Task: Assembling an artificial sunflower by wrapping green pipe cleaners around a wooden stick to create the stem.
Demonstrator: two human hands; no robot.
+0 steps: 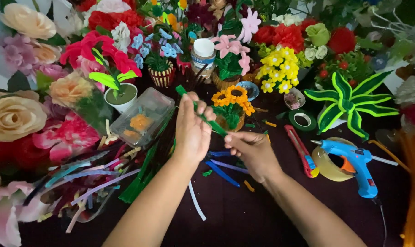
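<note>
While both hands meet mid-table: work on one green stem [203,114]
Left hand [192,130]: fingers curled around stem
Right hand [252,153]: pinching stem's lower end
Right edge: blue glue gun [354,165]

A green pipe cleaner stem [203,114] runs on a slant from upper left to lower right above the middle of the dark table [244,215]. It is fuzzy, thin and nearly straight. Its upper tip pokes out free, its middle is hidden, and its lower end is pinched.
</note>
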